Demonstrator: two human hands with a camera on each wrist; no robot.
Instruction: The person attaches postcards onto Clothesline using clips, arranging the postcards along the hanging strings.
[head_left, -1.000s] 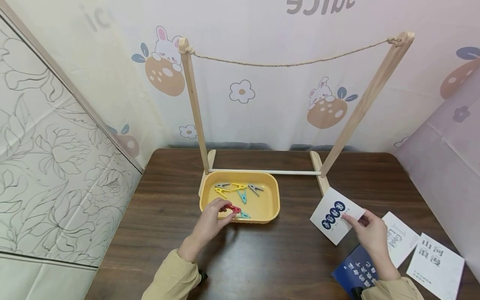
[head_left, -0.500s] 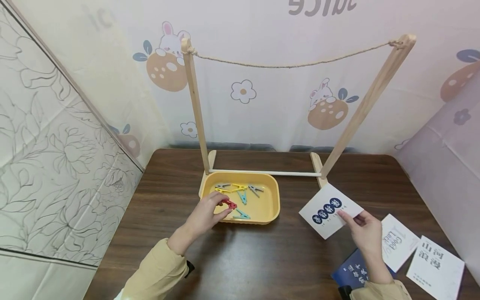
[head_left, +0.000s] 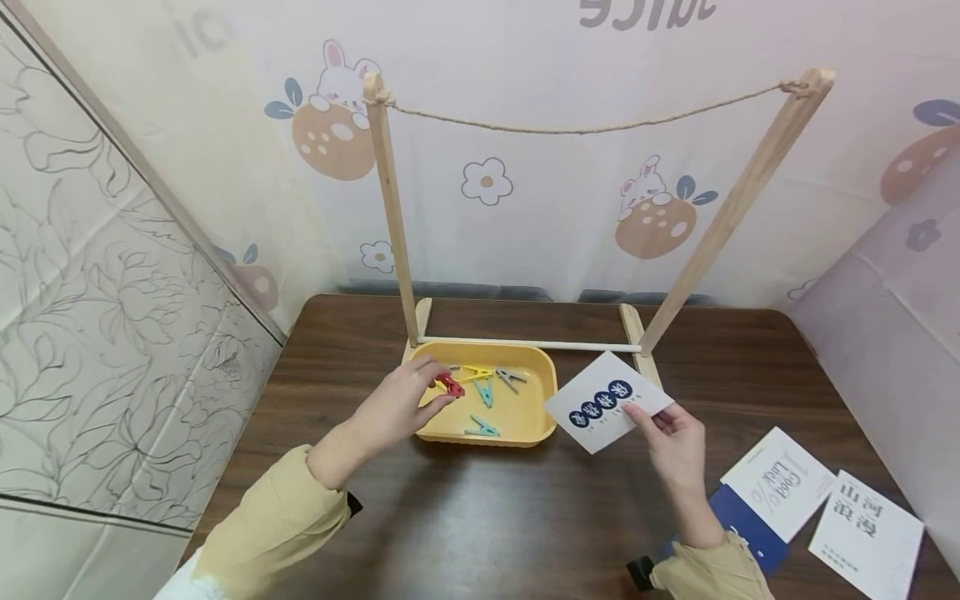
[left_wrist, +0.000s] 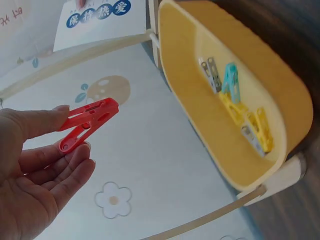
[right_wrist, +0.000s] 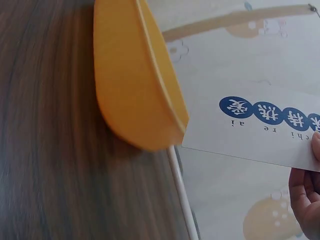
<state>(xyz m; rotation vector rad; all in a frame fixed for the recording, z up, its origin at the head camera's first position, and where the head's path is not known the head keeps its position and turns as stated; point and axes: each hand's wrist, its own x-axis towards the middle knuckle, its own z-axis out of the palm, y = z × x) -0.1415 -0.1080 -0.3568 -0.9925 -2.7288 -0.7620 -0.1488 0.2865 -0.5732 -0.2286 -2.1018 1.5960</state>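
Left hand (head_left: 401, 402), lower left of center in head view: pinching a red clothespin (head_left: 452, 386), thumb on one leg, fingertips on the other, per left wrist view. Pin is off the bin floor, over the left part of a yellow bin (head_left: 480, 442) near frame center. Right hand (head_left: 678, 446), right of center: grasping a white card (head_left: 600, 406) by its right corner, thumb on the printed face. Card has a row of dark blue circles with white characters, small letters alongside; tilted, left corner at the bin's right rim in head view, cannot tell if touching.

In bin: teal clothespin (head_left: 482, 427) at front, second teal, yellow and gray ones toward the back, some hidden behind left hand.

Bin sits on dark wood counter (head_left: 517, 517), just in front of a wooden stand (head_left: 393, 217); white rod (head_left: 577, 345) along the stand's base, rope (head_left: 577, 131) sagging between post tops, upper frame. Lower right of frame: "Good Luck" card (head_left: 780, 483), blue card (head_left: 759, 537) against its lower left side, partly behind right forearm, and another white card (head_left: 866, 533) with gray characters at far right. Tan sleeves (head_left: 277, 512) on both arms. Backdrop (head_left: 562, 225) behind stand: bunnies, fruit, flowers.
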